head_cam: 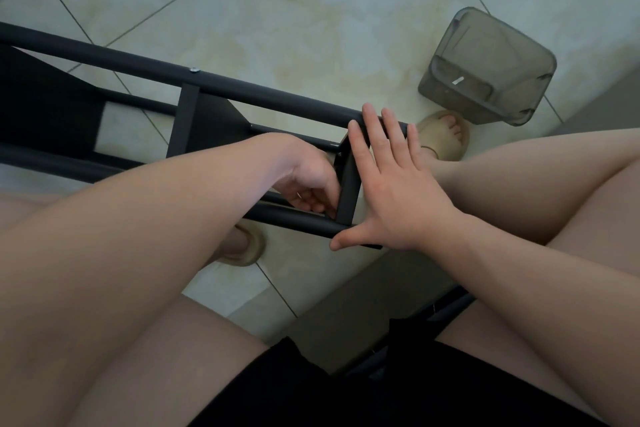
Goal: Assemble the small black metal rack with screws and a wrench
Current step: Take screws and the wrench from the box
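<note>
The black metal rack (pixel 221 83) lies on its side across the tiled floor, its tubes running from the left edge to the middle. My right hand (pixel 388 184) presses flat, fingers straight and spread, against the rack's near end panel (pixel 348 184). My left hand (pixel 311 184) reaches inside the frame behind that panel, fingers curled and pinching something small that I cannot make out. A silver screw head (pixel 194 70) sits on the upper tube. No wrench is visible.
A translucent grey plastic bin (pixel 485 69) lies tipped on the floor at the right. My feet in beige slippers (pixel 443 135) rest beside the rack. More black rods (pixel 436 319) lie low on the floor between my knees.
</note>
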Motion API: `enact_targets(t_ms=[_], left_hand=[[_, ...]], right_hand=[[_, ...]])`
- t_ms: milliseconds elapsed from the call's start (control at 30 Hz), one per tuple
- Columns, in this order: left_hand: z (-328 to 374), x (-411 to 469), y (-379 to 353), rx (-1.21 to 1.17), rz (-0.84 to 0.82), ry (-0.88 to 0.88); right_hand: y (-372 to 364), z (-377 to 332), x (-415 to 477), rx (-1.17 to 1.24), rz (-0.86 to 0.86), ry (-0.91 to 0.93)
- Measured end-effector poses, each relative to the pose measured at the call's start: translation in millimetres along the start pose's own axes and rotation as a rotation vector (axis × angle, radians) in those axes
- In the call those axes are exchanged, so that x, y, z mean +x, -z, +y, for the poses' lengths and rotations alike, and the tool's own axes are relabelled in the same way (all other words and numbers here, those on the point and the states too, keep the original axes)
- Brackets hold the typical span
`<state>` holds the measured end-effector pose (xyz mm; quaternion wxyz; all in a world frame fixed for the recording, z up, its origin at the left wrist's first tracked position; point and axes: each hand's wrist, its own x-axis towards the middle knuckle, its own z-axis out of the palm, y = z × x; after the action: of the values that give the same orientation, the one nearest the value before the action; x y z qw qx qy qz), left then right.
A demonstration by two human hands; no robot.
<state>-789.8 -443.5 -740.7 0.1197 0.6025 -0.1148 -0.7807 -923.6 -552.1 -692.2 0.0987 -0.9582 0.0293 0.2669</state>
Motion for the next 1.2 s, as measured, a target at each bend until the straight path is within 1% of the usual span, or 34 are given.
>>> enact_targets(t_ms=[133, 400, 700, 1067, 1200], left_hand=[[0.5, -3.8, 0.6, 0.048, 0.013, 0.019], [-1.7, -2.2, -1.0, 0.026, 0.022, -0.006], [-5.9, -1.7, 0.5, 0.030, -0.036, 0.052], [-6.2, 2.0, 2.8, -0.016, -0.090, 0.032], [-6.0, 0.3, 3.2, 0.027, -0.064, 0.048]], right_hand=[[0.1, 0.3, -0.2, -0.003, 0.007, -0.001], [-1.0, -0.1, 0.1, -0.004, 0.009, -0.002], [-0.8, -0.8, -0.1, -0.007, 0.007, -0.004], [0.1, -1.3, -0.3, 0.000, 0.008, -0.006], [-0.4, -1.5, 0.0, -0.001, 0.010, -0.005]])
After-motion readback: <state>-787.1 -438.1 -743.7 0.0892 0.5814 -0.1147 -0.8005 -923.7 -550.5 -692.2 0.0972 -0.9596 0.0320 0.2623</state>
